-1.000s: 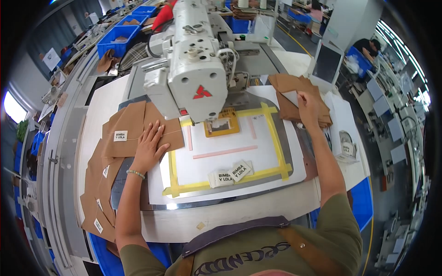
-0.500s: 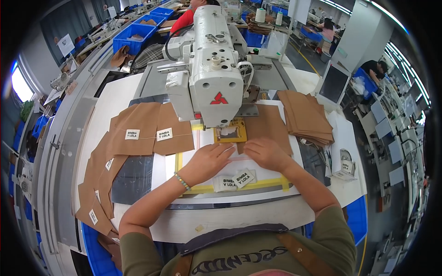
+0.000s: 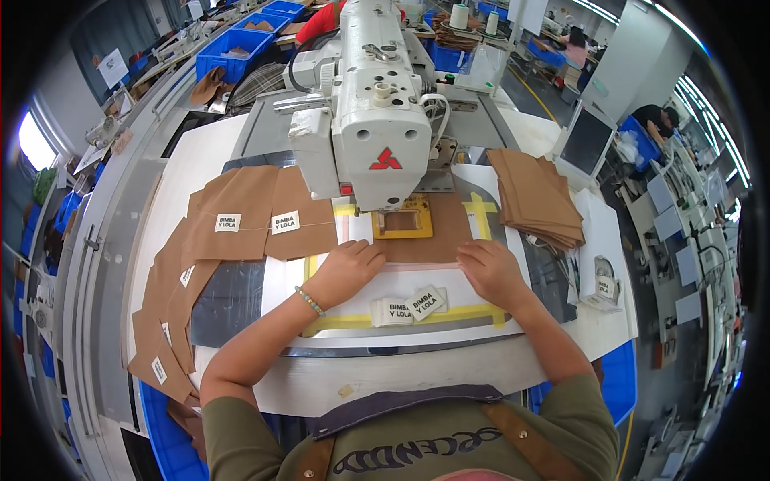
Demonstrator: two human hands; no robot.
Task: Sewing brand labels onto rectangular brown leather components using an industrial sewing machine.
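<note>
Fingers of the left hand and right hand rest at the near corners of a brown panel; whether they are clamped on it cannot be determined. The panel lies flat over a white sheet, partly under a yellow frame, before a white sewing machine.

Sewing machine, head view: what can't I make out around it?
All in the head view:
Brown panel: partly hidden by sewing machine and yellow frame.
Any needle: hidden by the machine's head.
Left white label: right end covered by the tilted label.
Right hand: too small to tell whether its fingers pinch or press.
</note>
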